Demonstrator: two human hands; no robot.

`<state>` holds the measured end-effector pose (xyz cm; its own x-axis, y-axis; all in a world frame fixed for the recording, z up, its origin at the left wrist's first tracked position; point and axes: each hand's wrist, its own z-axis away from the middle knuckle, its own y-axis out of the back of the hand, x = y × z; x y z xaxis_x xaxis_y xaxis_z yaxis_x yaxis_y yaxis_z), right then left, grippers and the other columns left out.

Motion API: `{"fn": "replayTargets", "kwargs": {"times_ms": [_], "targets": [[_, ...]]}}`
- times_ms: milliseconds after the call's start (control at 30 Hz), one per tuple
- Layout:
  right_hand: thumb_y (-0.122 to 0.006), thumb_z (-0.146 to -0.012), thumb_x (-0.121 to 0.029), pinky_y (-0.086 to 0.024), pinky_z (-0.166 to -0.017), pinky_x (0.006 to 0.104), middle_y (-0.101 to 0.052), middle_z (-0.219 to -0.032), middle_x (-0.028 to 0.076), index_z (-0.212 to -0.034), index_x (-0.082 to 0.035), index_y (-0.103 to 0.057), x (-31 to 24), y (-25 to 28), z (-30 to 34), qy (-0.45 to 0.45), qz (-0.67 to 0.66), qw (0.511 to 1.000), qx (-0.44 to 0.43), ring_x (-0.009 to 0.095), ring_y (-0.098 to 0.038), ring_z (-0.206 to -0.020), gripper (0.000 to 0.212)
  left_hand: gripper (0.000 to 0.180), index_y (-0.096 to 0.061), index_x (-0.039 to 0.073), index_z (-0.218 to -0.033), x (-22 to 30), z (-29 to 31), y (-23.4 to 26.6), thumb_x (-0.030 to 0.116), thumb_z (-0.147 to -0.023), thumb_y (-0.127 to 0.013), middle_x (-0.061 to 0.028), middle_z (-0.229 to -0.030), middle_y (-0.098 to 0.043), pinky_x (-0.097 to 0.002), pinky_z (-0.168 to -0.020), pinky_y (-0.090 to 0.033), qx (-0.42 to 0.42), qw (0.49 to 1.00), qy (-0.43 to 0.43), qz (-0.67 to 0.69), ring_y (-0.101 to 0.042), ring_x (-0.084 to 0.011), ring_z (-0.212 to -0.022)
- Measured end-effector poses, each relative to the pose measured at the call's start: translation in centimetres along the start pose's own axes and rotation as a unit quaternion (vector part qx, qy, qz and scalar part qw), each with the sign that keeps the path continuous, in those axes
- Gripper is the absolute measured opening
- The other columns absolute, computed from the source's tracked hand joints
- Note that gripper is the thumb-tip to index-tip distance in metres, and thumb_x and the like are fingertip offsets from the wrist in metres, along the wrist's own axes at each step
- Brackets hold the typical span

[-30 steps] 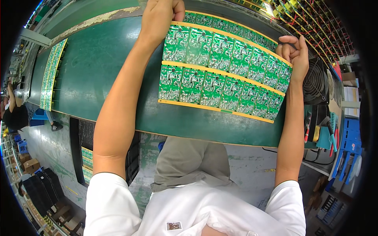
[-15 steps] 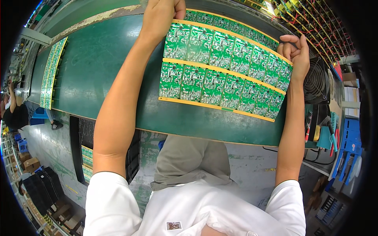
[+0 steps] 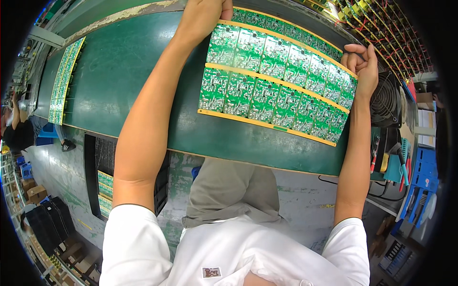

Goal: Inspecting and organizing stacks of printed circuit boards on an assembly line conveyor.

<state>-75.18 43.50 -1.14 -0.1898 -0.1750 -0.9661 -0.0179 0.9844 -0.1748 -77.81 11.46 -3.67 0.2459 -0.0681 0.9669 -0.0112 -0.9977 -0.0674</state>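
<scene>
Item: one circuit-board panel [image 3: 272, 93], green with yellow strips, over the table [image 3: 129, 71], at 1 o'clock of my view. Long axis: from between 9 and 10 to between 3 and 4 o'clock.

Left hand [image 3: 205, 18]: at the panel's 10 o'clock corner, fingers curled in; panel lies toward 4 o'clock from it. Grip hidden, cannot tell.

Right hand [image 3: 364, 72]: fingers half bent at the panel's far right corner; panel lies toward 9 o'clock. Whether it pinches, cannot tell.

Nearer hand: neither clearly; one at each end.

Also: second panel [image 3: 66, 83], 10 o'clock, well apart; round-grilled fan [image 3: 385, 102], just beyond my right wrist.
</scene>
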Motion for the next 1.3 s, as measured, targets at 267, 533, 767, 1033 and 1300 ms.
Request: {"fn": "replayTargets", "kwargs": {"times_ms": [267,533,767,1033,1300], "targets": [[-0.029,-0.104,-0.034,-0.023,-0.046,0.0225,-0.033,-0.045,-0.001,-0.088,0.004,-0.063,0.1,0.2,-0.1,0.008,0.023,1.000,-0.004,0.010,-0.031,-0.044,0.054,0.070,-0.058,0.000,-0.051,1.7,1.2,0.4,0.047,-0.098,-0.037,-0.0036,-0.045,-0.046,-0.0213,-0.048,-0.030,0.031,0.993,0.011,-0.112,-0.037,-0.0106,-0.045],[-0.029,-0.103,-0.034,-0.025,-0.046,0.0223,-0.035,-0.046,-0.001,-0.088,0.005,-0.063,0.0,0.2,0.0,0.019,0.059,0.998,0.001,0.010,-0.034,-0.044,0.054,0.065,-0.061,0.000,-0.055,0.1,0.6,0.9,0.043,-0.098,-0.037,-0.0029,-0.046,-0.046,-0.0221,-0.048,-0.030,-0.016,0.984,-0.086,-0.157,-0.037,-0.0102,-0.045],[-0.030,-0.103,-0.033,-0.027,-0.047,0.0217,-0.037,-0.046,0.000,-0.088,0.006,-0.064,0.1,0.5,-0.2,0.026,0.079,0.996,-0.011,0.010,-0.040,-0.045,0.054,0.060,-0.062,-0.001,-0.058,-0.1,0.8,0.9,0.039,-0.098,-0.039,-0.0022,-0.045,-0.044,-0.0229,-0.047,-0.031,-0.019,0.968,-0.089,-0.233,-0.036,-0.0103,-0.044],[-0.030,-0.102,-0.033,-0.028,-0.047,0.0216,-0.038,-0.047,0.000,-0.088,0.006,-0.064,0.2,1.0,-0.3,0.028,0.090,0.995,-0.011,0.010,-0.040,-0.046,0.054,0.060,-0.061,-0.001,-0.059,-3.5,-0.6,1.8,0.038,-0.098,-0.038,-0.0027,-0.045,-0.044,-0.0239,-0.047,-0.033,0.012,0.977,-0.047,-0.206,-0.037,-0.0112,-0.044],[-0.030,-0.102,-0.032,-0.028,-0.047,0.0217,-0.038,-0.047,0.000,-0.088,0.006,-0.065,0.3,0.9,-0.3,0.036,0.098,0.994,-0.007,0.010,-0.039,-0.045,0.054,0.060,-0.061,-0.001,-0.058,-7.8,-2.3,4.4,0.038,-0.098,-0.038,-0.0027,-0.046,-0.045,-0.0243,-0.047,-0.034,0.047,0.988,-0.028,-0.142,-0.038,-0.0121,-0.044]]}}
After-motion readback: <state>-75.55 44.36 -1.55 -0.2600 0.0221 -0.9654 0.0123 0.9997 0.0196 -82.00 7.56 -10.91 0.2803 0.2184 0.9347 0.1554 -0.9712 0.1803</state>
